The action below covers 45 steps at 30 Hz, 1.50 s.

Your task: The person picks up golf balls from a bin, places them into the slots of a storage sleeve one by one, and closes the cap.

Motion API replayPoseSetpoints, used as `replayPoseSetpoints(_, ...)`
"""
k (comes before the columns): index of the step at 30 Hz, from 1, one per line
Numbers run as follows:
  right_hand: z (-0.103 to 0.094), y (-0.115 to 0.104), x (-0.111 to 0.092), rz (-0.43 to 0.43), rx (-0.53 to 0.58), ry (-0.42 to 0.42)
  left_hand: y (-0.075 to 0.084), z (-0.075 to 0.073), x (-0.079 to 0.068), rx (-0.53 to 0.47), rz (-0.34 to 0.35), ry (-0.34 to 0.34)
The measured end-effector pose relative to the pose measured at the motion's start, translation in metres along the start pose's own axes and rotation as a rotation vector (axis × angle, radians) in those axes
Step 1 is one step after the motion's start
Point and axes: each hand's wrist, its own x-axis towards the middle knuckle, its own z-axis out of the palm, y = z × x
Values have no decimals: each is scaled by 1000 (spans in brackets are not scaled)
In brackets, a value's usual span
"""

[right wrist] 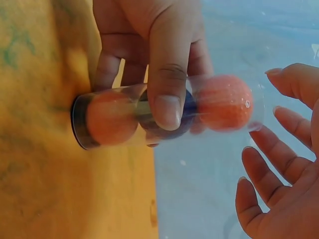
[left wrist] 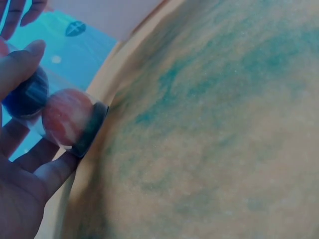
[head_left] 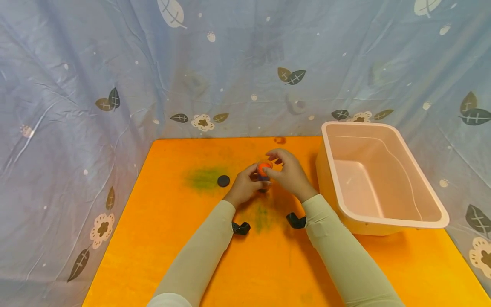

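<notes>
My left hand (head_left: 244,184) grips a clear plastic tube (right wrist: 257,107) with a black base (right wrist: 79,122), held upright over the table. Inside it, three balls sit in a column: an orange one (right wrist: 110,118) at the bottom, a dark blue one (right wrist: 185,118) partly behind the left thumb, and a second orange one (right wrist: 225,102) by the top end. Beside that top end is my right hand (head_left: 288,174), its fingers spread and loosely bent, with nothing in them. A round black cap (head_left: 223,181) lies flat on the table, left of the left hand.
A pale pink plastic tub (head_left: 387,219) stands at the right side of the orange table (head_left: 161,238). Behind and to both sides hangs a blue-grey curtain (head_left: 238,55) with leaf and flower prints. Black camera mounts (head_left: 296,220) are worn at the wrists.
</notes>
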Motion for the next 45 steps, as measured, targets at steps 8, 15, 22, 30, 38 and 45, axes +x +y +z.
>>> replayPoseSetpoints(8,-7,-5,-1,14,11,18,0,-1,-2,-18,-10,-11)
replayPoseSetpoints(15,-17,-3,-6,18,115,77,0,-1,-4,2,-23,-11)
replayPoseSetpoints(22,-13,18,-20,101,184,97,2,0,-5,15,-15,8)
replayPoseSetpoints(30,-2,37,-28,166,214,50,-4,0,-9,-14,17,-8)
replayPoseSetpoints(38,11,42,-27,203,236,-24,-11,-31,-31,-12,6,68)
replayPoseSetpoints(45,27,49,-24,214,268,-67,-6,-76,-51,47,13,230)
